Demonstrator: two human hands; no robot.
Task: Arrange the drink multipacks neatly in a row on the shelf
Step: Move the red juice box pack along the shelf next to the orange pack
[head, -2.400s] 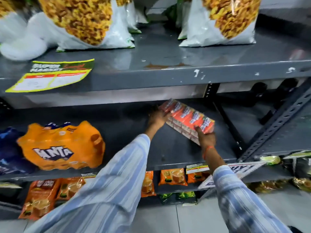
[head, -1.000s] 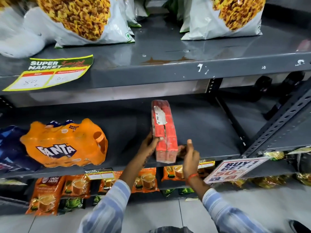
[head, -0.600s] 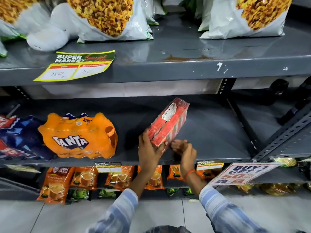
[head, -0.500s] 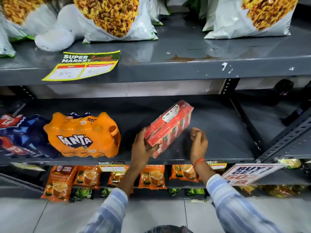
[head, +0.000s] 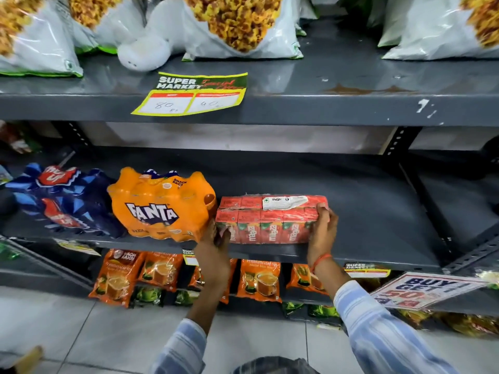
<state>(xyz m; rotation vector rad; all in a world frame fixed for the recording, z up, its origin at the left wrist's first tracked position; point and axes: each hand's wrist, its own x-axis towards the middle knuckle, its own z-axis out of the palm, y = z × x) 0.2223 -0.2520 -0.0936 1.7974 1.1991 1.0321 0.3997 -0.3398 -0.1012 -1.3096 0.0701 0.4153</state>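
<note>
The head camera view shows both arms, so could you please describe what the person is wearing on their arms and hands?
Both arms wear long sleeves of light blue and white striped fabric, the left sleeve and the right sleeve ending short of the wrists. The left hand is bare, with no glove or band. The right hand is also ungloved, and an orange-red thread band circles its wrist.

red juice-carton multipack (head: 270, 220) | upright, shelf (head: 378, 211) front edge | touching orange Fanta multipack (head: 159, 206) | blue multipack (head: 62, 198) leftmost
</note>
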